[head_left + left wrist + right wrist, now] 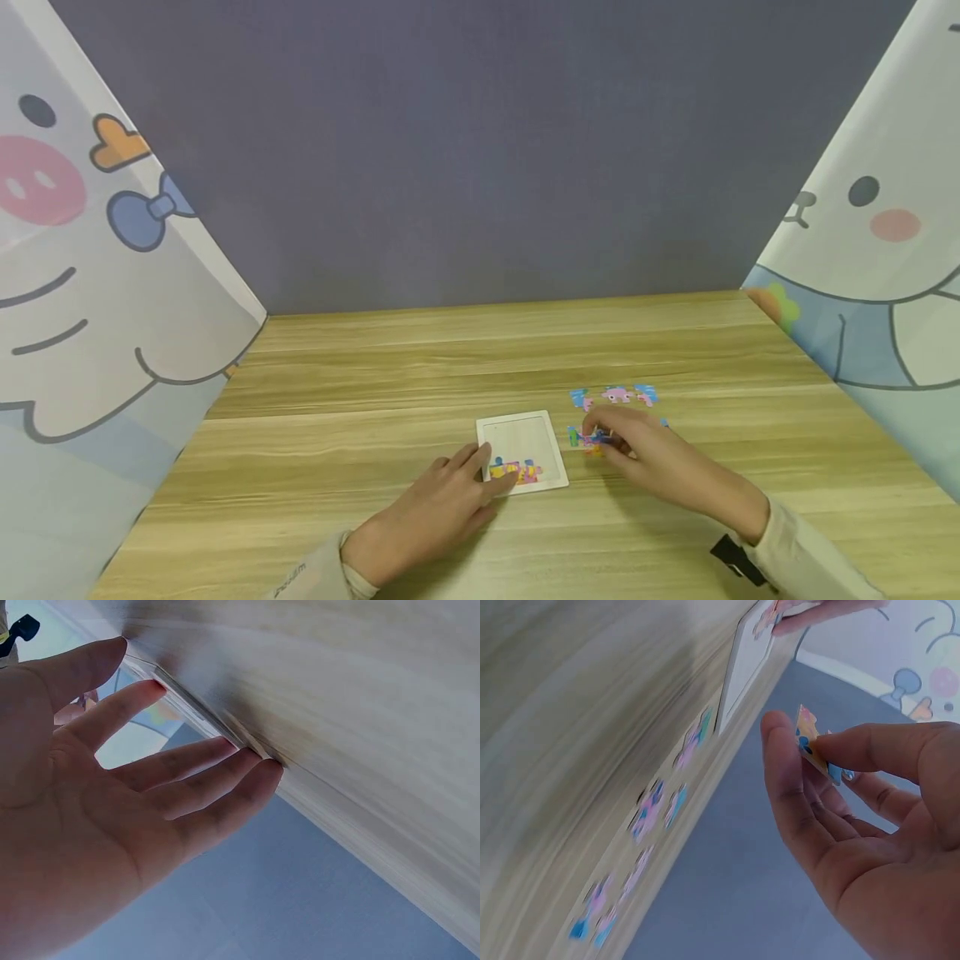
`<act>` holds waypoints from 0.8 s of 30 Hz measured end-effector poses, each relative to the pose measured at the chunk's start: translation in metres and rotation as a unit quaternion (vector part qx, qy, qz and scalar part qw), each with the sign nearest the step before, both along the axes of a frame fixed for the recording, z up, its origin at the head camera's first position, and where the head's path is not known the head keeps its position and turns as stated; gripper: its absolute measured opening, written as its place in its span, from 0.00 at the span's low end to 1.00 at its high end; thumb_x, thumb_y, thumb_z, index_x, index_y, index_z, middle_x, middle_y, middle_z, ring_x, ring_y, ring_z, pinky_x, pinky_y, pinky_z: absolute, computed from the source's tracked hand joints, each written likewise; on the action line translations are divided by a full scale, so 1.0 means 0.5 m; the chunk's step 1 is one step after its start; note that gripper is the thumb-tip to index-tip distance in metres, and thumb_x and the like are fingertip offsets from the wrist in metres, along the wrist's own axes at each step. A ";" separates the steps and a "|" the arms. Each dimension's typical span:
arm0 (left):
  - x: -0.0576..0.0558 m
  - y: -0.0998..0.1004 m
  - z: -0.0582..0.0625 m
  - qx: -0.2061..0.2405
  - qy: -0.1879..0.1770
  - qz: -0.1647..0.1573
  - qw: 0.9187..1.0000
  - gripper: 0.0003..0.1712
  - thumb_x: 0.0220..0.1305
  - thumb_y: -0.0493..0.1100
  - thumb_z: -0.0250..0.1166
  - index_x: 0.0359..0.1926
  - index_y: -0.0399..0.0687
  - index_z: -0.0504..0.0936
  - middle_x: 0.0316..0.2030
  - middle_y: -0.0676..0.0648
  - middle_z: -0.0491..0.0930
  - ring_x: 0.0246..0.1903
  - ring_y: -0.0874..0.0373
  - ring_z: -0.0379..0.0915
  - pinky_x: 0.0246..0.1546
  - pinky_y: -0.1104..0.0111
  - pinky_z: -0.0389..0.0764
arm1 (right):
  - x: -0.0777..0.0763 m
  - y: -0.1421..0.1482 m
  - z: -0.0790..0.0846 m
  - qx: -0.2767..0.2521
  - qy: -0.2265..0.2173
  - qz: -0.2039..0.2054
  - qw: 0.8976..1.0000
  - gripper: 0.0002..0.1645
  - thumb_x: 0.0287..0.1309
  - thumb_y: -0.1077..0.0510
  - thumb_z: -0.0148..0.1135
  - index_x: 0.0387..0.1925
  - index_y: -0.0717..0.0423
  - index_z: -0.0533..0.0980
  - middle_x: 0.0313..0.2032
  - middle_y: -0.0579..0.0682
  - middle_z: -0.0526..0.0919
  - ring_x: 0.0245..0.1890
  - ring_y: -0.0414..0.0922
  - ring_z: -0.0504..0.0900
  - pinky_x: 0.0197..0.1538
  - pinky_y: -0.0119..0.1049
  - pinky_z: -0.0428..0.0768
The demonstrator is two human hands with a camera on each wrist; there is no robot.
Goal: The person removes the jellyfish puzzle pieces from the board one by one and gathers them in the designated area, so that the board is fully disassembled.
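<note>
My left hand (431, 512) rests its fingertips on the left and near edges of a white, square puzzle tray (557, 454), its fingers mostly straight. Joined jigsaw pieces (529, 472) in pink and yellow lie along the tray's near side, partly covered by that hand. To the right of the tray, my right hand (660, 462) pinches one jigsaw piece (807, 733) between thumb and fingertip. In the right wrist view this piece is held above the table, tilted, with yellow, pink and blue on it.
Loose jigsaw pieces (618, 395) lie on the wooden table (360, 375) beyond and around my right hand, some hidden beneath it. A dark grey panel (480, 167) rises behind the table. Cartoon-printed cloths (187, 333) flank both sides.
</note>
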State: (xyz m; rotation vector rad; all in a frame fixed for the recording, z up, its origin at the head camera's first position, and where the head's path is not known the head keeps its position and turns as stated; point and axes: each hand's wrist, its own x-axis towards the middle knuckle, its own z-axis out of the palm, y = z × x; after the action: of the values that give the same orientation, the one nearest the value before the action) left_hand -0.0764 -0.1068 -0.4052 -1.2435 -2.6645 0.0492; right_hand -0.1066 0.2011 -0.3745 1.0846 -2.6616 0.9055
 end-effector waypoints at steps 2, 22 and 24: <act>0.000 0.000 0.000 -0.001 -0.001 0.000 1.000 0.23 0.69 0.50 0.64 0.63 0.61 0.79 0.58 0.37 0.76 0.58 0.45 0.73 0.42 0.56 0.82 | 0.004 0.015 0.003 -0.006 -0.011 -0.002 1.000 0.18 0.56 0.75 0.62 0.44 0.54 0.78 0.40 0.46 0.83 0.31 0.32 0.76 0.32 0.29 0.80; -0.002 0.004 -0.002 0.006 0.007 -0.003 1.000 0.22 0.68 0.49 0.64 0.62 0.60 0.79 0.57 0.37 0.76 0.58 0.46 0.73 0.42 0.57 0.83 | -0.002 0.109 -0.028 -0.087 -0.083 -0.020 0.992 0.16 0.59 0.74 0.63 0.47 0.61 0.74 0.40 0.56 0.82 0.30 0.41 0.86 0.30 0.33 0.84; -0.001 0.003 -0.002 0.005 0.010 -0.003 1.000 0.22 0.68 0.50 0.64 0.62 0.61 0.80 0.57 0.38 0.76 0.57 0.46 0.73 0.42 0.57 0.83 | -0.002 0.115 -0.031 -0.094 -0.095 -0.025 0.991 0.15 0.59 0.75 0.62 0.47 0.62 0.74 0.38 0.56 0.81 0.29 0.41 0.86 0.29 0.34 0.84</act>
State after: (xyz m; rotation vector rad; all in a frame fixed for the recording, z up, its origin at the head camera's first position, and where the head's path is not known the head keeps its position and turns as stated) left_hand -0.0771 -0.1052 -0.4064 -1.2426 -2.6411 0.0479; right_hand -0.1076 0.2584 -0.3903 0.9293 -2.6668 1.2782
